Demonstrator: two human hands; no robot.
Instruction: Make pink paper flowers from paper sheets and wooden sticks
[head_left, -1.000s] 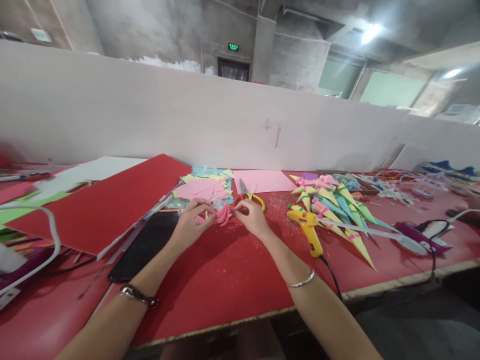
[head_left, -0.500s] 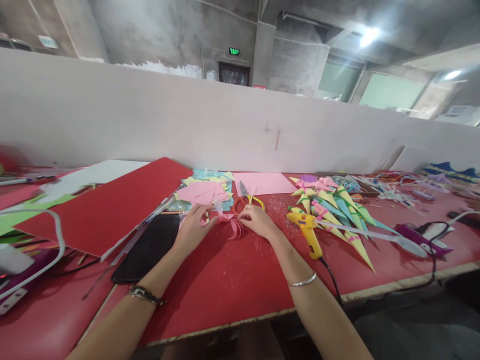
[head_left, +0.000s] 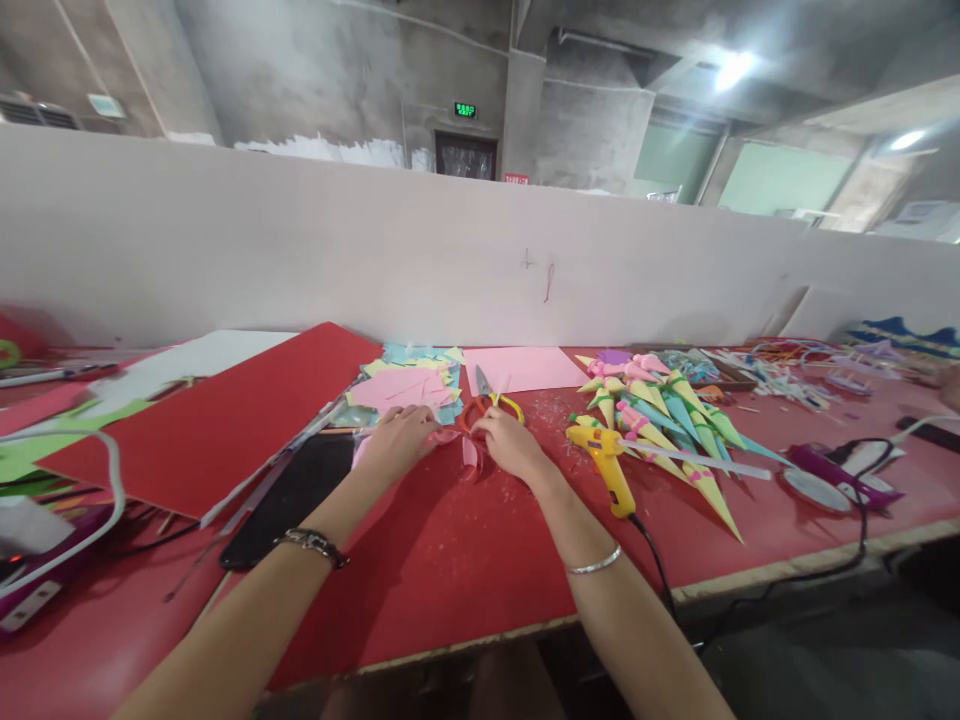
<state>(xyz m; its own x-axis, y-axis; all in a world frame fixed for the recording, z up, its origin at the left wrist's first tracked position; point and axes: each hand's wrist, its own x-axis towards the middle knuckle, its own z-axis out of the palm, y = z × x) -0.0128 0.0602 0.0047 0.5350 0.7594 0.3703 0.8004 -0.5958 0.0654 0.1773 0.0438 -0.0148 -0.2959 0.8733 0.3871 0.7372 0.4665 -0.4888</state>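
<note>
My left hand is closed, its fingertips pinching a thin pink strip just above the red table. Facing it, my right hand is closed too, with thumb and forefinger together at the strip's other side. A curled pink piece shows below the right fingertips; whether it joins the strip I cannot tell. Right behind the hands lie scissors with yellow and orange handles, partly covered by the right hand. Pink paper pieces are stacked beyond my left hand.
On the right, a yellow glue gun with a clear stick lies before a pile of paper cones. A black phone-like slab and a large red sheet are on the left. A pale partition stands behind.
My left hand has turned over and its fingers have closed in more. Both hands have drawn slightly closer together, and the pink piece between them has shifted. The view tilts slightly.
</note>
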